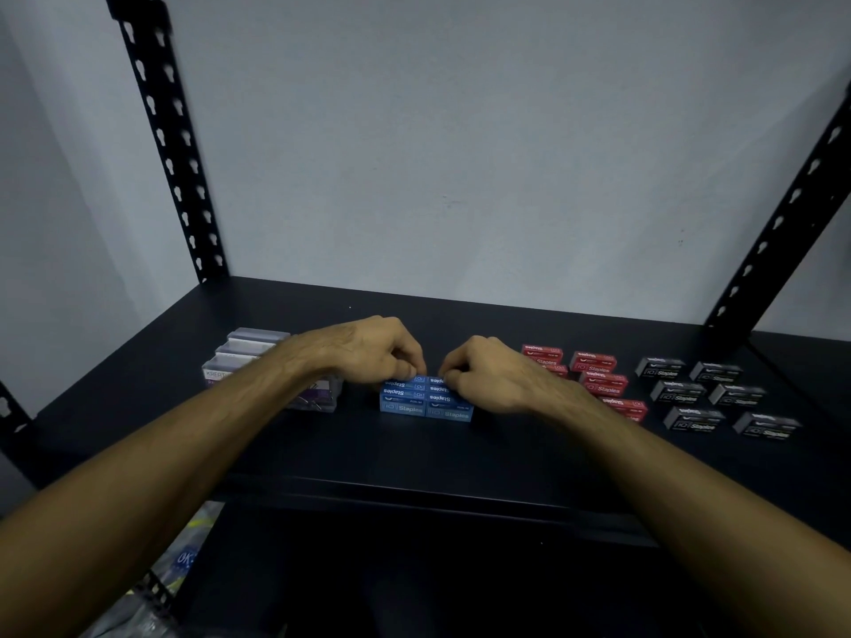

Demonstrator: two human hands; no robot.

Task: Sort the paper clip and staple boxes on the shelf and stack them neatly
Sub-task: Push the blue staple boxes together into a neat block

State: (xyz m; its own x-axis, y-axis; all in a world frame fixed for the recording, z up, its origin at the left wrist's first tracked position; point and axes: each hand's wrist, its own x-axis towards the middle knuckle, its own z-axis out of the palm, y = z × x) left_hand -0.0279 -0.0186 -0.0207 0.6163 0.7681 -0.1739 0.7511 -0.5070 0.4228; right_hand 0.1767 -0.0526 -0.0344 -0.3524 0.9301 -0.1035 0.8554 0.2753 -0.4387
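Observation:
Several blue staple boxes (416,402) lie packed together in two columns at the middle of the black shelf (414,453). My left hand (368,349) pinches the far end of the left column. My right hand (488,373) pinches the far end of the right column, fingers curled on the rear boxes. Clear purple paper clip boxes (258,349) sit in a row at the left, partly hidden by my left forearm. Red staple boxes (598,373) lie spread to the right, some hidden behind my right wrist. Black staple boxes (709,396) lie further right in two columns.
Black slotted uprights stand at the back left (170,145) and back right (783,223) of the shelf. A pale wall (437,154) closes the back. Plastic-wrapped items (184,559) show on a lower level at the bottom left.

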